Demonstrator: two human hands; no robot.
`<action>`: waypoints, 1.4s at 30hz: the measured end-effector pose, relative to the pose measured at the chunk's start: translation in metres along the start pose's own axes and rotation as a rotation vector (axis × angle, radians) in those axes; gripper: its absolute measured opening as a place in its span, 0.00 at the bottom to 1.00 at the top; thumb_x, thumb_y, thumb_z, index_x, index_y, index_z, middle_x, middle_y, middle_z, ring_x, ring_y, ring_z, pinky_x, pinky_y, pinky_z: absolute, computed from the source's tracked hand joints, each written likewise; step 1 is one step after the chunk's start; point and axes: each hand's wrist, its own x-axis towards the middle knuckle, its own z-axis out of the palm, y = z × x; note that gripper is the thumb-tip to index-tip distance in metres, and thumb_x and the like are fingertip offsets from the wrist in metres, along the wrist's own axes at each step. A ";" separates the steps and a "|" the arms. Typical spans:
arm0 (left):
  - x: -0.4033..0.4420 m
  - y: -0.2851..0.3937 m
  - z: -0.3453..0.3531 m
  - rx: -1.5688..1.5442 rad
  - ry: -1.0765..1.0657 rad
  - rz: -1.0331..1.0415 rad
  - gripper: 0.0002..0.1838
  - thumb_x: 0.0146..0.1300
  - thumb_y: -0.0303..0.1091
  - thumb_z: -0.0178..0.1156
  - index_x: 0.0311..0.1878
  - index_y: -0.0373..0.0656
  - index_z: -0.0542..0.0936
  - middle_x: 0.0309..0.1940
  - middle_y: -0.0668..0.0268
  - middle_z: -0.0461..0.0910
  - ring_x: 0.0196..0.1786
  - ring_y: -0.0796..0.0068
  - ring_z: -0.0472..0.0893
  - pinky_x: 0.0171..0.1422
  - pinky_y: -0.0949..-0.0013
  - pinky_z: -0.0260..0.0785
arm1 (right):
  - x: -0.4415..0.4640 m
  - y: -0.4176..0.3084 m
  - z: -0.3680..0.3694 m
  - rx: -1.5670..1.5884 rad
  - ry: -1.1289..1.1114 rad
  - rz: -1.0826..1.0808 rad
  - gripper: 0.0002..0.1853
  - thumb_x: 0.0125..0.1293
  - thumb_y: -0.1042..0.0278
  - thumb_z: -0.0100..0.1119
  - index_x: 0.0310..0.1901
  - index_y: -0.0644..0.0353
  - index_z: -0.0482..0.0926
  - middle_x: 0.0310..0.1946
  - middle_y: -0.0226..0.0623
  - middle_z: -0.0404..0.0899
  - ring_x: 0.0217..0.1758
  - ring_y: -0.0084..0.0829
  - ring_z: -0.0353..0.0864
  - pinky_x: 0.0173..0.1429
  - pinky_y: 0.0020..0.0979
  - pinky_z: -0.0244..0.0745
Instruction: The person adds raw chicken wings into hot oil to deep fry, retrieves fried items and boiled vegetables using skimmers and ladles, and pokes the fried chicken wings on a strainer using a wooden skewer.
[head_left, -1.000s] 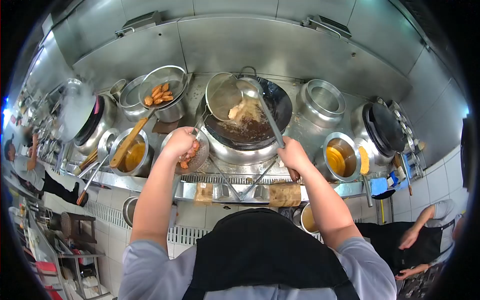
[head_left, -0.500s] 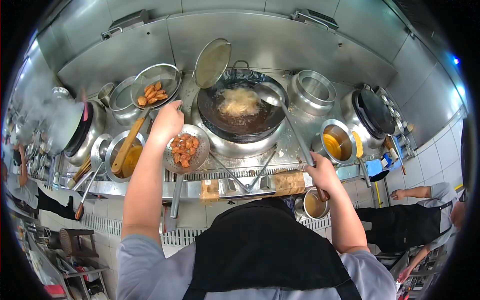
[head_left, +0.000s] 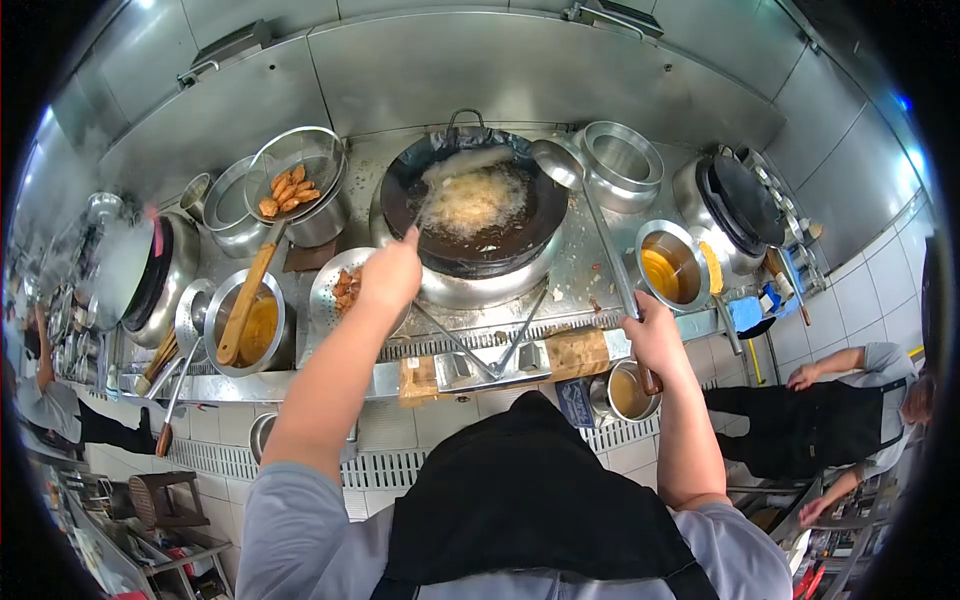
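Left grip (head_left: pixel 391 272) has swung strainer (head_left: pixel 466 161) over wok (head_left: pixel 546 208).

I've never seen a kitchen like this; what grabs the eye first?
Probably the pale foam bubbling in the black wok at the centre. Next, the long ladle in the right hand, its bowl by the wok's right rim. Then the browned pieces in the wooden-handled strainer to the wok's left.

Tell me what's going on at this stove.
The person's left hand grips a thin handle reaching into the wok, where pale contents are foaming. The right hand holds a long ladle near its brown end, its bowl at the wok's right edge. Browned pieces lie in the mesh strainer at left; reddish pieces sit in a perforated skimmer beside the wok.
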 end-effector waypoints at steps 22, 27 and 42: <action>-0.261 -0.153 0.115 -1.367 -0.394 -1.053 0.23 0.72 0.52 0.54 0.45 0.38 0.80 0.35 0.59 0.83 0.33 0.65 0.83 0.36 0.62 0.76 | -0.041 0.102 0.077 0.186 0.164 0.119 0.22 0.65 0.75 0.55 0.60 0.72 0.73 0.24 0.32 0.76 0.16 0.23 0.72 0.19 0.30 0.66; -0.214 -0.124 0.084 -1.627 -0.424 -0.864 0.13 0.69 0.40 0.60 0.47 0.42 0.73 0.28 0.68 0.76 0.20 0.81 0.73 0.22 0.73 0.67 | -0.041 0.036 0.052 0.313 0.125 -0.038 0.22 0.66 0.76 0.55 0.61 0.70 0.72 0.27 0.29 0.76 0.18 0.20 0.71 0.20 0.25 0.64; -0.193 -0.065 -0.060 -1.545 -0.237 -0.633 0.08 0.64 0.31 0.61 0.40 0.42 0.71 0.24 0.71 0.72 0.19 0.82 0.71 0.21 0.74 0.65 | -0.077 -0.097 0.017 0.911 -0.299 -0.241 0.28 0.65 0.76 0.55 0.68 0.72 0.66 0.26 0.30 0.74 0.17 0.19 0.70 0.18 0.20 0.68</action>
